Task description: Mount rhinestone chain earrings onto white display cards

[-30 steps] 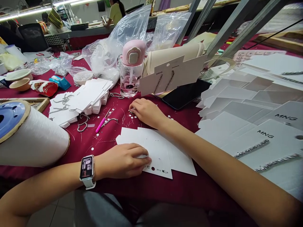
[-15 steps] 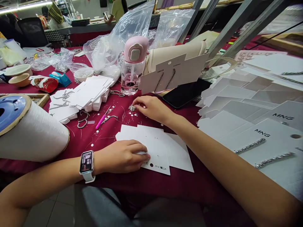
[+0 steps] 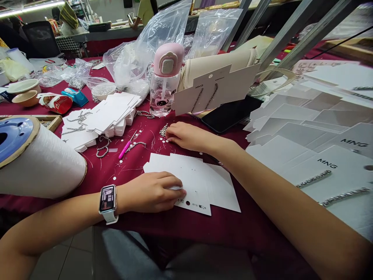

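Note:
My left hand [image 3: 159,192], a watch on its wrist, lies over a white card [image 3: 195,186] with small holes and print. Its fingers are closed around the card's left part, which they partly hide. Another white card [image 3: 223,188] shows from under it on the right. Farther back, my right hand [image 3: 185,136] is at a small heap of silvery metal pieces [image 3: 163,130], fingertips pressed together. What they pinch, if anything, is too small to tell. Left of the heap are a pink-handled hook tool [image 3: 124,149] and a short silvery chain [image 3: 135,147].
A big spool of white thread [image 3: 55,167] stands at left, before a stack of white cards [image 3: 113,112]. A pink-lidded bottle [image 3: 166,77], a propped MNG card with chains [image 3: 215,91] and a black phone [image 3: 230,114] are behind. Layered MNG cards [image 3: 309,151] cover the right side.
My right hand has shifted slightly down and right at the heap, so more metal pieces show. My left hand stays on the card. The whole view has moved a little.

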The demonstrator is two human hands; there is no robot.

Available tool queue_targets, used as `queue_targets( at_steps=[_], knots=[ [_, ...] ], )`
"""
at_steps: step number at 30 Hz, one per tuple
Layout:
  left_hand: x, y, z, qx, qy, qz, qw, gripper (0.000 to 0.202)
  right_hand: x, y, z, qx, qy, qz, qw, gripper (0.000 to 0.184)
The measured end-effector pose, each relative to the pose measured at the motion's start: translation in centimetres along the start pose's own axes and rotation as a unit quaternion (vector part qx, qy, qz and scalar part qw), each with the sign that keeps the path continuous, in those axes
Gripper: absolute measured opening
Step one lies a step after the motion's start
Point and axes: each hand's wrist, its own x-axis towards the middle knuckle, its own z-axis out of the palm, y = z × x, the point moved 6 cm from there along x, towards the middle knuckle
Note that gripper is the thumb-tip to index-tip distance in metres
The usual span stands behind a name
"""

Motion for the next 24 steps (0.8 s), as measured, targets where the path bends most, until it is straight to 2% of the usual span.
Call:
queue_targets(
  at_steps=[4,9,13,19,24],
  knots=[
    [0.0,0.0,0.0,0.004,0.0,0.002,1.0,0.029,-0.5,0.1,-1.2,0.066,0.04,0.048,0.996,0.015],
    [0.1,0.0,-0.1,0.006,-0.002,0.004,1.0,0.031,-2.1,-0.5,-2.0,0.148,0.113,0.003,0.983,0.017],
    [0.0,0.0,0.0,0.009,-0.006,0.005,1.0,0.031,-4.0,-1.5,-1.3,0.189,0.08,-0.014,0.979,0.017],
    [-0.3,0.0,0.1,0.022,0.004,0.006,1.0,0.029,-7.6,-2.4,0.0,0.288,0.04,0.023,0.956,0.013],
    [-0.2,-0.1,0.1,0.032,0.005,0.007,0.999,0.029,-8.8,-2.6,1.0,0.324,0.008,0.036,0.945,0.012]
  ],
)
